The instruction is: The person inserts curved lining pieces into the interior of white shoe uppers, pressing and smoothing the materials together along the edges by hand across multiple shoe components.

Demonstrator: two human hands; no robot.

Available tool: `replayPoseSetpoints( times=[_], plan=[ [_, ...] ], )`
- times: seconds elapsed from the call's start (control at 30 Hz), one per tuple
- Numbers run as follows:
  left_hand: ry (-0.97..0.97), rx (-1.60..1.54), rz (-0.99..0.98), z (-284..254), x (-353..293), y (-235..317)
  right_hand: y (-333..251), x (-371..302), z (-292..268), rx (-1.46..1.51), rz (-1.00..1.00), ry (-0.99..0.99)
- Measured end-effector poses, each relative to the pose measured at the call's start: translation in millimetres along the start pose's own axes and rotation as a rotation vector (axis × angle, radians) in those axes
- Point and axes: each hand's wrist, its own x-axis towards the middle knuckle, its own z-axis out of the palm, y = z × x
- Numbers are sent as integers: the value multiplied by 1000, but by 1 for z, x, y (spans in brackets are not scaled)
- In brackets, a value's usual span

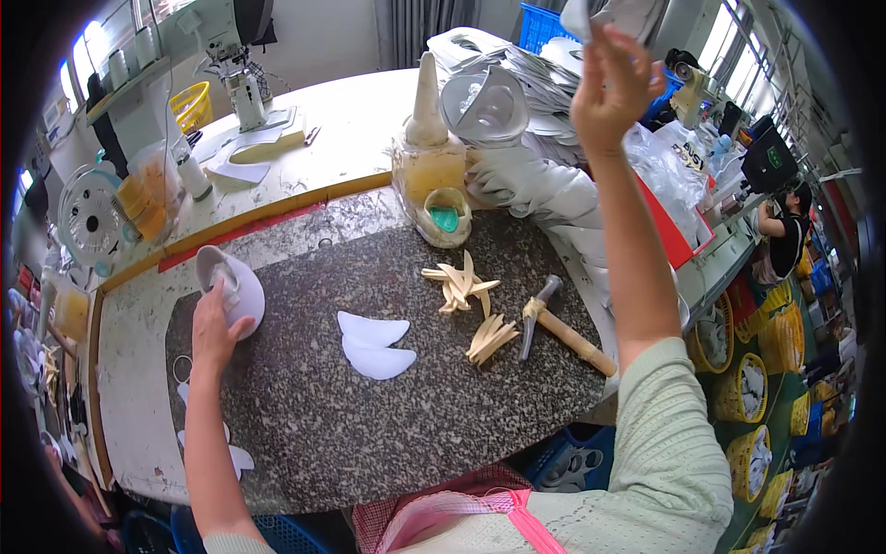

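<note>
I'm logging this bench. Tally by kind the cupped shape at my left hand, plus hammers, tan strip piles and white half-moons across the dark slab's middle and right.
Cupped white shape: 1
White half-moons: 2
Tan strip piles: 2
Hammer: 1
Total: 6

the picture is mostly bright. strong light comes from the shiny glass window at the upper left [90,44] and the tall pale window at the upper right [724,42]. the smooth white table top at the back [346,106] glares so much that it looks almost plain white. the grey speckled stone slab [369,434] is softer and easy to see, with its dots sharp. the person's raised bare right hand [613,88] looks a bit blurry. it is darker under the table, around the blue plastic baskets [286,534]. near the sides, straight things bend and far things look squished and fuzzy, and black fills the corners.
</note>
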Motion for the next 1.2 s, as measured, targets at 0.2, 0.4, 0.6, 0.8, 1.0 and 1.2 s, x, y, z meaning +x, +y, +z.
replayPoseSetpoints(
  times=[0.2,0.4,0.6,0.8,1.0,1.2],
  plan=[
    [89,36,44,-14,-24,23,-2,-171,40,-29,293,-744],
    [124,21,200,-32,-62,70,-7,-140,60,70,283,-1103],
    [5,-73,246,-14,-90,93,8,-166,57,279,360,-1261],
    [-55,-101,206,-27,-103,110,-6,-151,49,-93,157,-1515],
    [-115,-105,130,-24,-121,111,6,-130,-12,-48,135,-911],
    [-106,-84,135,-21,-123,112,13,-62,-98,22,246,-1419]
  ],
)
